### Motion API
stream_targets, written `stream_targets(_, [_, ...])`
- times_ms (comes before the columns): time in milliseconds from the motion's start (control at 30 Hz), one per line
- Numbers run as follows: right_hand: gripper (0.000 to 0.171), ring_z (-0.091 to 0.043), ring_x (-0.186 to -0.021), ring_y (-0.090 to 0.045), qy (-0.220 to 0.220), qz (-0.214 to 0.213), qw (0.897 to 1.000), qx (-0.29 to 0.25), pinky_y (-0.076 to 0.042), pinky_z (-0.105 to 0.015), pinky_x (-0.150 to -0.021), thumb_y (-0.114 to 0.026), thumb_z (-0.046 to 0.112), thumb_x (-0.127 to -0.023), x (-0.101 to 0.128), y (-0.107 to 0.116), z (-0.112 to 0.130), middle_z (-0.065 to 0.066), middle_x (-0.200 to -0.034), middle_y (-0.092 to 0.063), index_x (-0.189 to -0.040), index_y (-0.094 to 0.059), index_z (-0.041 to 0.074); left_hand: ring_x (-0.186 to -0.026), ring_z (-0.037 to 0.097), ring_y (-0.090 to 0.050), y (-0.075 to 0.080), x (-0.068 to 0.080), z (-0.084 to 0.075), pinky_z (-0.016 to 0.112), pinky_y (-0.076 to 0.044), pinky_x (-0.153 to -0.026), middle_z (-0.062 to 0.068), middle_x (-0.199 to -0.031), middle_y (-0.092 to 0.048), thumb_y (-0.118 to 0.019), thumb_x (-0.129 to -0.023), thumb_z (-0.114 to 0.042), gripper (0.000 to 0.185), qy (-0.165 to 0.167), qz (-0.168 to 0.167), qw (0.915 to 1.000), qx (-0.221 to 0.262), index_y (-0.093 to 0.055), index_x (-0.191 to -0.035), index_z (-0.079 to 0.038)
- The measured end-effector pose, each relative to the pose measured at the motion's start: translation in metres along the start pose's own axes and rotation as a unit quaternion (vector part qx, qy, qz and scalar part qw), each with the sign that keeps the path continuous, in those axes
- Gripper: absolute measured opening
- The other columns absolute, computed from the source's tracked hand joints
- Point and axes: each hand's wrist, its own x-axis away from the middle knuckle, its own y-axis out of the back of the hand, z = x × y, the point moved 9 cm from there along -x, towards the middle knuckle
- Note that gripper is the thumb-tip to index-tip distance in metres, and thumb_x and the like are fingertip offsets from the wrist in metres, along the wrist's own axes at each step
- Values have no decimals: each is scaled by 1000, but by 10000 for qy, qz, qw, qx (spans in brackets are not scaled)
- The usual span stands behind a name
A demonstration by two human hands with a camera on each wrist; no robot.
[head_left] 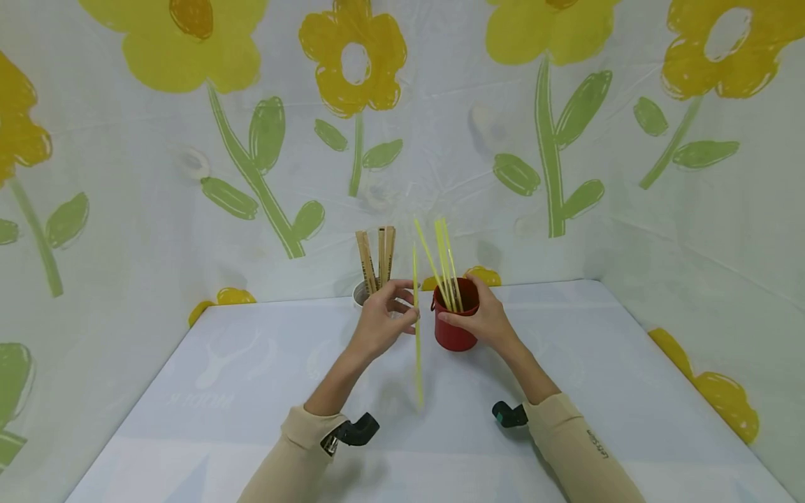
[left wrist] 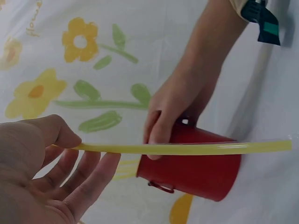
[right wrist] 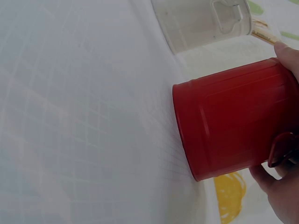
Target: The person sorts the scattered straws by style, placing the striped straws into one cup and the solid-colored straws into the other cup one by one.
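Near the back edge of the tabletop (head_left: 251,391), a red cup (head_left: 455,328) is stood upright, and it is gripped around its side by the right hand (head_left: 483,320), whose fingers are curled about the wall with the thumb at the near rim. Several yellow straws (head_left: 446,262) are held inside the red cup, leaning slightly and rising above its rim. Just left of the red cup, a single yellow straw (head_left: 417,328) is pinched by the left hand (head_left: 381,323) between thumb and fingers; it is held nearly upright, its lower end hanging in front of the cup's left side, above the tabletop. In the left wrist view the remaining fingers (left wrist: 88,177) are seen loosely spread below the straw. Behind and to the left of the red cup, a white cup (head_left: 361,295) is placed, with flat wooden sticks (head_left: 376,257) standing in it.
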Motion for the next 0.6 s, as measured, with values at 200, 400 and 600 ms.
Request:
stream_targets(200, [91,-28,-126,-50,29,8,10000,-45,-53,-52,-95,-84,39,-76,-1,1,2,-7,-137,-52,-146,-33,14,-86,35,-67,2,-23,-19,38,-61,-64,20,-101,-60,-63,-91,-2,34,-306,-65,9993,197,-58,-125,0])
stream_targets(400, [89,-28,-125,-51,34,3,10000,-59,-53,-52,-95,-84,40,-75,-2,0,0,-7,-136,-52,-145,-34,14,-84,39,-67,9,-48,-38,43,-61,-67,20,-99,-60,-61,-92,-2,30,-495,-351,9977,299,-58,-122,1])
stream_targets(600, [89,-29,-126,-51,-6,-25,9999,100,-53,-51,-94,-84,33,-77,-2,1,0,-9,-137,-51,-147,-32,13,-84,37,-67,17,-67,-50,34,-61,-65,18,-97,-60,-58,-93,-3,27,-682,-699,9945,375,-57,-120,3])
